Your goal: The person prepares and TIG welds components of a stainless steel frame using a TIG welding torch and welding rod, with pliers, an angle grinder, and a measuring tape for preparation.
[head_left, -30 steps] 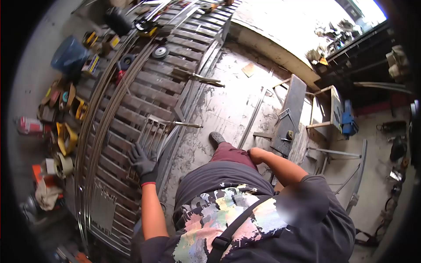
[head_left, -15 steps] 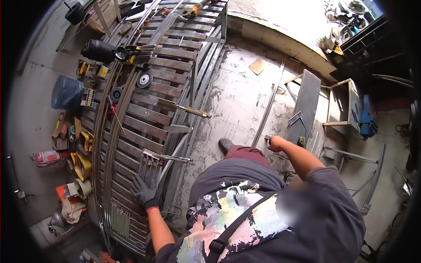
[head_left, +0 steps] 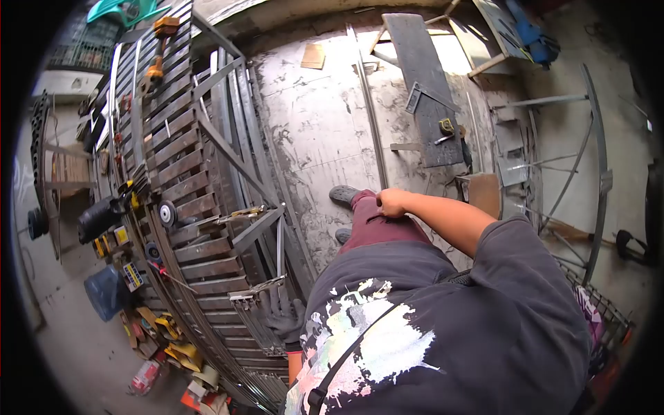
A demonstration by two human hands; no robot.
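My left hand (head_left: 283,317), in a grey glove with a red cuff, lies on the slatted metal bench beside a set of short metal bars (head_left: 250,312). Its fingers are stretched out and apart, open. A thin metal rod with a clamp-like end (head_left: 266,285) crosses just above those fingers. At my thigh, my bare right hand (head_left: 393,204) is closed on the cloth of my maroon trousers (head_left: 379,228); its fingertips are partly hidden. Near it, a flat metal piece (head_left: 404,146) sticks out beside a low grey plank (head_left: 423,76).
On the plank sit a metal square (head_left: 415,98) and a yellow tape measure (head_left: 446,126). A long metal bar (head_left: 366,97) lies on the floor. The slatted bench (head_left: 183,176) carries an orange power tool (head_left: 153,72) and a grinding disc (head_left: 167,213). A metal frame (head_left: 595,173) stands at right.
The view has swung, shifting the bench leftward. My right hand has moved from beside the flat metal piece to my trouser leg. My left hand stays on the bench, now nearer my body.
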